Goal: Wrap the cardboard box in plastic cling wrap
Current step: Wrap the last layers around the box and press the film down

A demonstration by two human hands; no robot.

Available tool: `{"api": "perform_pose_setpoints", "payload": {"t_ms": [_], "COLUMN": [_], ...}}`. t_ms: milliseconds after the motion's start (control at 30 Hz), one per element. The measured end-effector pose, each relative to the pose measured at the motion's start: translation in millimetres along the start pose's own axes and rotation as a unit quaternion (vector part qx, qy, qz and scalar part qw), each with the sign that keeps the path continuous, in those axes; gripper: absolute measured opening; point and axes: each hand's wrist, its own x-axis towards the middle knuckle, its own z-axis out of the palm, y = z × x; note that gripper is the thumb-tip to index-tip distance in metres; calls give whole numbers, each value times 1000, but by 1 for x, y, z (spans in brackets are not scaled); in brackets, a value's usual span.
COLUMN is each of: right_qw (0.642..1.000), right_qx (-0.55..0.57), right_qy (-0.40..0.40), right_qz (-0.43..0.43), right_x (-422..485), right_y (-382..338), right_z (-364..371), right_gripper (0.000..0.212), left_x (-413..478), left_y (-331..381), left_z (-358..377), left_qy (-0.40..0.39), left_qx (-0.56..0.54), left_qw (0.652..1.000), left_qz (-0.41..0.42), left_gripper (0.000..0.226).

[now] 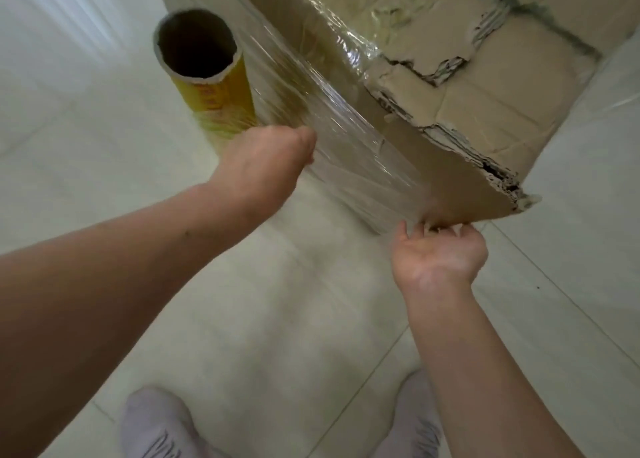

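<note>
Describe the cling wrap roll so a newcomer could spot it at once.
Start at the big torn cardboard box filling the upper right. Left of its side covered in plastic film, a roll stands on end. Its dark hollow core and yellow label set it apart.

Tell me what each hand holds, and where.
Left hand seems to grip the roll low down, its fingers hidden. Right hand pinches the film by its edge, under the near corner of the box.

White tiled floor (pixel 554 319) carries cardboard box (pixel 485 87), 2 feet (pixel 156 423).
</note>
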Motion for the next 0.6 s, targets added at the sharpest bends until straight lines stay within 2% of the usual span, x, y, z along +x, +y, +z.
{"api": "perform_pose_setpoints", "payload": {"t_ms": [67,200,333,500,600], "right_qw": [1000,993,986,976,974], "right_qx": [-3,-101,-146,-181,-192], "right_qy": [-3,-14,31,-32,-40], "right_qz": [28,56,78,115,113], "right_x": [-12,-26,-26,-41,-45], "right_y": [9,38,51,74,83], "right_z": [14,59,80,104,127], "right_gripper": [41,55,52,35,33], "left_x": [-7,-21,-34,-52,-63], "left_y": [-1,-10,-28,-58,-80], "left_z": [0,-3,-11,-34,-57], "left_qy": [-12,-16,-33,-15,49], "left_qx": [-1,30,31,-16,-27], "left_qw": [1000,999,999,999,997], "left_qz": [4,-8,-30,-47,-52], "left_gripper": [9,14,19,16,20]}}
